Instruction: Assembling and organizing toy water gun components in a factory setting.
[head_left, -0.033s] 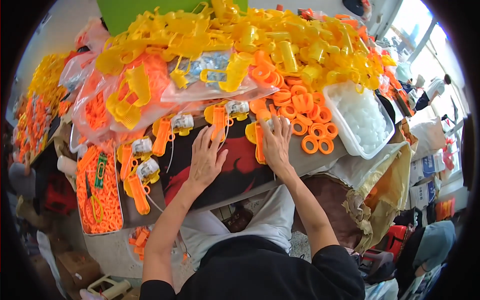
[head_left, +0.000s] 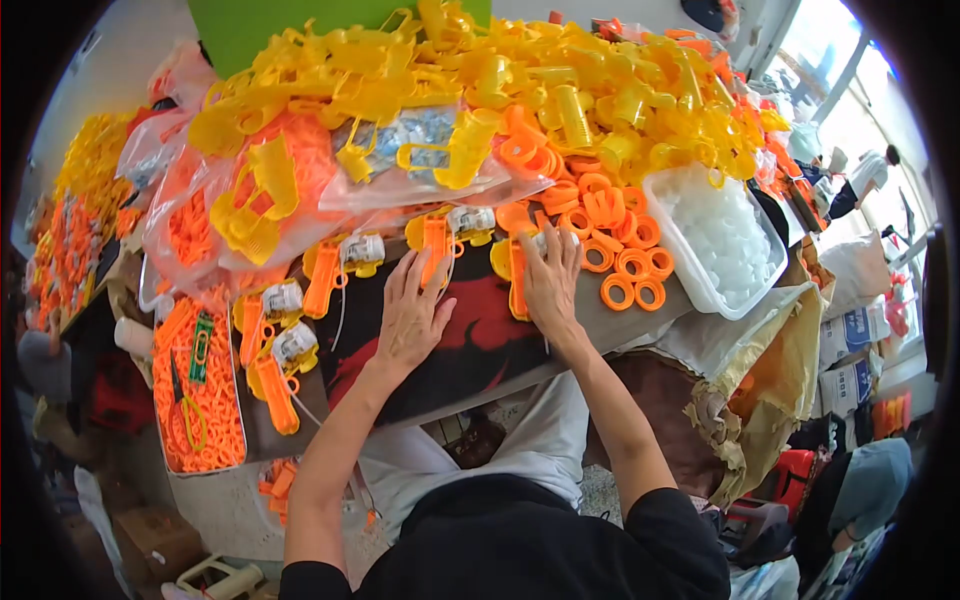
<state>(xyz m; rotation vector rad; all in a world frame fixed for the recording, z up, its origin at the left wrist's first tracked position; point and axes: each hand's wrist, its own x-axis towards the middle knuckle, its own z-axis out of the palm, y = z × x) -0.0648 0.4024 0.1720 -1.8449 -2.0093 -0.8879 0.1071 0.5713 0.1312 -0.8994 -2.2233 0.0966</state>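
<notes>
My left hand (head_left: pixel 412 312) lies over the work surface with its fingers stretched and spread. Its fingertips rest at the orange handle of a yellow-and-orange plastic toy part (head_left: pixel 434 238) fitted with a whitish cylinder. To the right, my right hand (head_left: pixel 552 297) is also spread, fingers lying over a similar toy part (head_left: pixel 517 285), partly hidden beneath them. Neither hand closes round anything. More such parts stand in a row to the left: one toy part (head_left: pixel 322 275), another (head_left: pixel 255 325), and a nearer one (head_left: pixel 277 395). Thin pale cords trail from some of them.
Yellow plastic pieces (head_left: pixel 575 115) are heaped along the back. Orange rings (head_left: pixel 617 291) lie right of my hands, beside a white tub (head_left: pixel 690 287) of translucent pieces. At left, a tray (head_left: pixel 205 471) of small orange parts bears scissors (head_left: pixel 194 424). Filled plastic bags (head_left: pixel 165 235) stand behind it.
</notes>
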